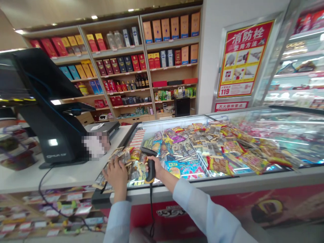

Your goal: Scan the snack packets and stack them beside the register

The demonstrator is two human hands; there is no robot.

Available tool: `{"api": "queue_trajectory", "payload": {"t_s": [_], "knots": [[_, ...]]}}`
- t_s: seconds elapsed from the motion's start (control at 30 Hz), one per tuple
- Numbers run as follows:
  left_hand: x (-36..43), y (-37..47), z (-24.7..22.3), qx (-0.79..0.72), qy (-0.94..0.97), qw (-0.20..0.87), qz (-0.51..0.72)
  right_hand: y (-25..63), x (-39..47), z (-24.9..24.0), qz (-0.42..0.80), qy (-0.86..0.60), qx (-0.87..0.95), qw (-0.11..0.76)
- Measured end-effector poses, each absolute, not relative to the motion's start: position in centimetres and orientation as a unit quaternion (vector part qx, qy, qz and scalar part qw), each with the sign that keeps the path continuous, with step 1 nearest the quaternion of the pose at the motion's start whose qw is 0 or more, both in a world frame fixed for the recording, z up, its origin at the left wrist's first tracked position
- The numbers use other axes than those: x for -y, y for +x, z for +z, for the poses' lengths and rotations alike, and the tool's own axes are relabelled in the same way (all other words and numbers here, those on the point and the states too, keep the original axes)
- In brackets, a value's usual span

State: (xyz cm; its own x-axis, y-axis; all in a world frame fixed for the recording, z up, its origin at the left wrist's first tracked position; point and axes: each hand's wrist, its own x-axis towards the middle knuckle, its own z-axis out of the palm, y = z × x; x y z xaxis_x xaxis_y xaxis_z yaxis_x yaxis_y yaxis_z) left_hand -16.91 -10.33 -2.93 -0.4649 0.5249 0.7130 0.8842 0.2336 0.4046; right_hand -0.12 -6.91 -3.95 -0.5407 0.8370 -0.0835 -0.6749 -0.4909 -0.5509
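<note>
My right hand (155,167) is wrapped round the handle of a black barcode scanner (151,168) with yellow trim, its head tilted toward the left. The scanner's cable (151,209) hangs down over the freezer front. My left hand (117,173) lies with fingers spread over a small pile of snack packets (124,156) at the left end of the glass top. More packets, among them red-and-yellow noodle snack bags (220,164), are strewn across the glass to the right. Whether my left fingers press on one particular packet I cannot tell.
A chest freezer (177,190) with a glass top (141,135) runs along the front. To its left, a black checkout terminal (55,135) stands on a white counter (76,173), with a cable (42,189) hanging down. Shelves of boxed goods (148,47) line the back wall.
</note>
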Motion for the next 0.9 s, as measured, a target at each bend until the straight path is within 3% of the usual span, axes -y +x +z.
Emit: {"api": "queue_trajectory", "payload": {"t_s": [0.5, 0.9], "knots": [[10.8, -17.6, -2.5, 0.662, -0.553, 0.246, -0.443, 2.5, 7.8, -2.3, 0.850, -0.163, 0.208, 0.455], [8.7, -5.0, 5.0, 0.550, -0.620, 0.202, -0.522, 20.1, 8.9, 3.7, 0.726, -0.176, 0.325, 0.580]]}}
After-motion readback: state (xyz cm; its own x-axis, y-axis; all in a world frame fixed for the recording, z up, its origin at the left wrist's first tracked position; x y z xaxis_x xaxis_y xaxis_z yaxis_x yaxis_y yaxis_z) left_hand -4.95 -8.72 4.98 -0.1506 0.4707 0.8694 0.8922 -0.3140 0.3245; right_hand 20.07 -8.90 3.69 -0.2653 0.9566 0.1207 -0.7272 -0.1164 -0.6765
